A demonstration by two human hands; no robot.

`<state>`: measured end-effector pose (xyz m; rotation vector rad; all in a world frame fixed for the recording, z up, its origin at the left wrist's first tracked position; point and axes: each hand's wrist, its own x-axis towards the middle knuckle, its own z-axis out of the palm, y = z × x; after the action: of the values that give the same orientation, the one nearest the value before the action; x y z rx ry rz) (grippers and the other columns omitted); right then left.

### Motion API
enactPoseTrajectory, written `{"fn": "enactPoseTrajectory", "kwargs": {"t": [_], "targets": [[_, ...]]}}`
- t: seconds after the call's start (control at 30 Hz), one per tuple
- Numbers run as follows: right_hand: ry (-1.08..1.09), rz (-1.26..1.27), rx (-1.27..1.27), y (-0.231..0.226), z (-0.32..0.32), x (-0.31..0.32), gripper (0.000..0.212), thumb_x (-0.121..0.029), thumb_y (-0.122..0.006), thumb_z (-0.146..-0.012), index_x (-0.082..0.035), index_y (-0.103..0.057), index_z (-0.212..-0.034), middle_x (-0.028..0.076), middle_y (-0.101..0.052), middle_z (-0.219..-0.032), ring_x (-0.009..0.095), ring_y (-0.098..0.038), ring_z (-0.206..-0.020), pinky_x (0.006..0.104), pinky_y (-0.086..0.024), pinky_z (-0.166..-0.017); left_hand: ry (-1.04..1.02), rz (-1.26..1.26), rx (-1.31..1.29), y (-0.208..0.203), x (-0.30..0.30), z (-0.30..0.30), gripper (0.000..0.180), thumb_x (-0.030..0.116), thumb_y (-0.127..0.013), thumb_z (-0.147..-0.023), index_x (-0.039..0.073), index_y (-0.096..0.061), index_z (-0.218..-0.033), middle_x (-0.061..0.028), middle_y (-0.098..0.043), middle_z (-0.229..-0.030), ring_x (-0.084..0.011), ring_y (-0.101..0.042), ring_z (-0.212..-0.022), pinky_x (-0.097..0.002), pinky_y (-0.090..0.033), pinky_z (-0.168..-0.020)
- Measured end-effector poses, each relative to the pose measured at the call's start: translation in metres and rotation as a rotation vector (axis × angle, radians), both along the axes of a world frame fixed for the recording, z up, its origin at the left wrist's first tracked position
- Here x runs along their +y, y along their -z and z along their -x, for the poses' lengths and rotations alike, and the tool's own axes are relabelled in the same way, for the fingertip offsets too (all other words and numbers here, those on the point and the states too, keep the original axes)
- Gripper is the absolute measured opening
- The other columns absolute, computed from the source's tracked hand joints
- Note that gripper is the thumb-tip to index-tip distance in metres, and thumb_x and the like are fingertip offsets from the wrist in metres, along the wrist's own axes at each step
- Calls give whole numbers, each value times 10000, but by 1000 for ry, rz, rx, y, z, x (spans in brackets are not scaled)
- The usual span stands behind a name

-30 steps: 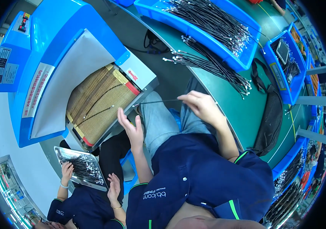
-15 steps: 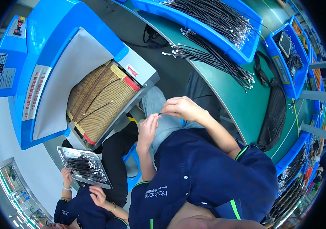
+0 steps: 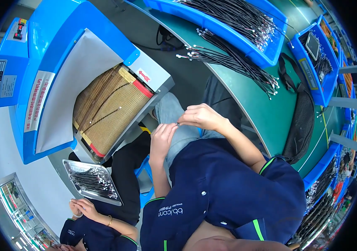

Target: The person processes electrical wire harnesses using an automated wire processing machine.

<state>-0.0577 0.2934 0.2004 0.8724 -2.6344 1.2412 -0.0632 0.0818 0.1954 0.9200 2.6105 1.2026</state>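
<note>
My left hand (image 3: 161, 140) and my right hand (image 3: 202, 117) meet above my lap, fingertips pinched together. Between them is a thin black cable end (image 3: 177, 124), mostly covered by the fingers. To the left of my hands is the mesh conveyor belt (image 3: 115, 94) of a blue machine, with a couple of thin black cables (image 3: 108, 116) lying on it. On the green table (image 3: 253, 113) at the right, a loose bundle of black cables with white connectors (image 3: 237, 62) lies beside a long blue bin (image 3: 212, 21) full of similar cables.
A co-worker's hands (image 3: 84, 208) are together at lower left, near a metal tray (image 3: 67, 167) of short black cables. The blue machine housing (image 3: 57, 37) rises at left. A black bag with a strap (image 3: 298, 125) and more blue bins (image 3: 318, 67) stand at right.
The cables on the belt have shifted slightly up and left, further into the machine. My left fingers have come up closer to the right ones. The co-worker's hands left the tray and came together.
</note>
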Motion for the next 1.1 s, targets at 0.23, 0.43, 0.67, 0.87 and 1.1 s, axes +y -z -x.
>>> {"fn": "enactPoseTrajectory", "kwargs": {"t": [0.23, 0.43, 0.67, 0.87, 1.1], "targets": [[-54, 2, -43, -3, -4, 0, 136, -195, -661, -803, -77, -632, -862, 25, -613, -795, 202, -588, -703, 305, -492, -582, 46, -56, -159, -5, 3, -5, 83, 85, -622, -844, 4, -617, -858, -101, -593, -727, -259, -579, -703, -374, -458, -632], [-106, 83, -163, -2, -5, -1, 127, -162, -651, -828, -55, -632, -893, 63, -601, -809, 236, -614, -769, 333, -506, -640, 75, -13, 183, -3, -4, 0, 109, 48, -691, -770, 20, -624, -852, -80, -610, -733, -234, -589, -676, -339, -469, -594], [-66, 182, -276, 1, -5, -5, 126, -120, -648, -838, -25, -624, -917, 96, -605, -839, 278, -616, -751, 348, -504, -679, -35, -134, 250, 2, 3, -3, 177, -6, -717, -712, 27, -630, -862, -78, -638, -784, -236, -619, -725, -330, -495, -631], [-34, 227, -276, 6, -5, -7, 138, -122, -670, -824, -28, -634, -918, 97, -616, -833, 271, -619, -748, 345, -501, -672, -80, -148, 206, 7, -1, -4, 209, -44, -718, -679, 28, -624, -851, -73, -641, -787, -232, -625, -719, -322, -501, -639], [-1, 224, -291, 4, 0, -8, 119, -118, -684, -810, -25, -653, -878, 93, -626, -808, 258, -617, -743, 340, -498, -671, -124, -155, 244, 8, -3, -1, 194, -32, -717, -685, 27, -621, -843, -75, -636, -776, -231, -622, -705, -322, -499, -625]]}}
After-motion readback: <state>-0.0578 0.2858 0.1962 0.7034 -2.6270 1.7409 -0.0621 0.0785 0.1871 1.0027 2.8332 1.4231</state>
